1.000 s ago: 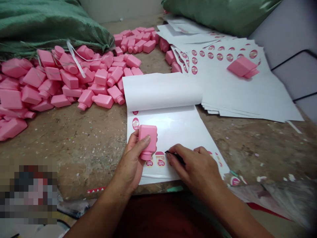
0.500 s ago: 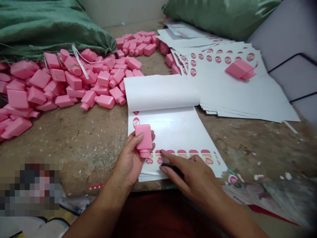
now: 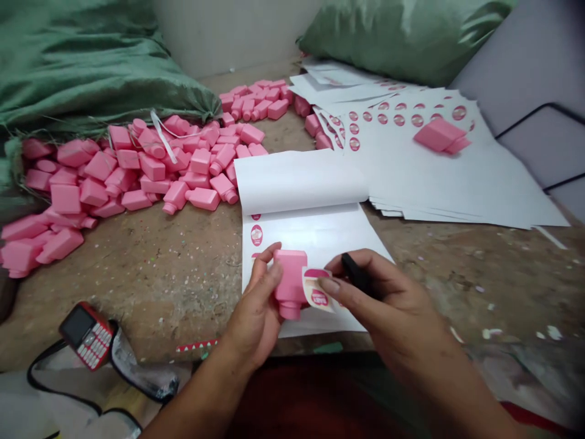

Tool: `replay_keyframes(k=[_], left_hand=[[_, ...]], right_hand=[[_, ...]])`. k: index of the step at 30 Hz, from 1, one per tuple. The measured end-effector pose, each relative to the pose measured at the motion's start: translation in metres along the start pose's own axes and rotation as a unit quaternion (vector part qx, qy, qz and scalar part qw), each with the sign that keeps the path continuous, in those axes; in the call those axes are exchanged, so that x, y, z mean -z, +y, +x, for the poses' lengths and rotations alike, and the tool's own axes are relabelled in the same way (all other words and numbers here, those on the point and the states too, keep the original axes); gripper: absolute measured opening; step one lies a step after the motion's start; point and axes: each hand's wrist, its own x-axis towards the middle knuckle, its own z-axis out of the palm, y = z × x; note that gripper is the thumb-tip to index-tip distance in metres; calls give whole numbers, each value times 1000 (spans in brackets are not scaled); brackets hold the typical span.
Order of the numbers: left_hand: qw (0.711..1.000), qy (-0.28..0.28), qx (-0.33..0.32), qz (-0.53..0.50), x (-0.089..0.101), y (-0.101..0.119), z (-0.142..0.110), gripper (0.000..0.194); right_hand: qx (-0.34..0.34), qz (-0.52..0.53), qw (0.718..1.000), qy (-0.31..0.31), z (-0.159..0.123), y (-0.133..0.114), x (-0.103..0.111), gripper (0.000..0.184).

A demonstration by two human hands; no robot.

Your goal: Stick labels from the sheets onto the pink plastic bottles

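Observation:
A pink plastic bottle (image 3: 291, 277) is gripped in my left hand (image 3: 258, 308), its neck pointing down toward me. Between thumb and fingertips of my right hand (image 3: 384, 289) is a peeled sticker label (image 3: 317, 289) with a magenta top and the word BABY. The label's left edge overlaps the bottle's right side; I cannot tell whether it touches. A black tool (image 3: 355, 274), its kind unclear, is also tucked in my right hand. Below both hands lies a white sticker sheet (image 3: 311, 231), its far end rolled back, with its lower labels mostly hidden.
Many pink bottles (image 3: 155, 164) are heaped at left beside a green sack (image 3: 91, 67). At right, one bottle (image 3: 441, 135) rests on stacked label sheets (image 3: 457, 183), with another green sack (image 3: 402, 36) behind. A red keypad phone (image 3: 89, 335) lies front left.
My right hand has lifted a label off the sheet and brought it to the bottle's right side. The bottle in my left hand has shifted slightly right. The view has tilted a little.

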Motion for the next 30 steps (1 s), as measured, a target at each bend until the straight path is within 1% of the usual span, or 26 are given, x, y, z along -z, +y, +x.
replay_keyframes(k=[2,4,8,11,17,22,24,27,30], left_hand=[[1000,-7,-3,-15,-4,-2,-4,34],[1000,-8,-8,-17,-6,-4,-7,32],[1000,-11,-15,-11,-7,-5,-7,32],[1000,-14,-12,-3,-6,-5,-6,31],[1000,-13,-12,19,-4,-6,-4,35],[999,-14,-20,22,-1,-9,-4,38],[999,-18,-23,30,0,-9,-4,38],[998,-21,-16,52,-1,-9,-5,40],[997,-12,-8,79,-2,-8,-8,50]], right_hand=[[-2,58,998,13,2,3,-10,22],[-2,80,997,18,3,4,-16,24],[25,37,999,16,3,3,-19,20],[30,14,999,23,2,0,-20,18],[25,29,999,26,4,-1,-21,18],[22,20,999,25,6,-1,-21,18],[25,8,999,28,5,0,-22,17],[46,-31,998,37,3,3,-22,15],[82,-130,987,46,1,6,-20,11]])
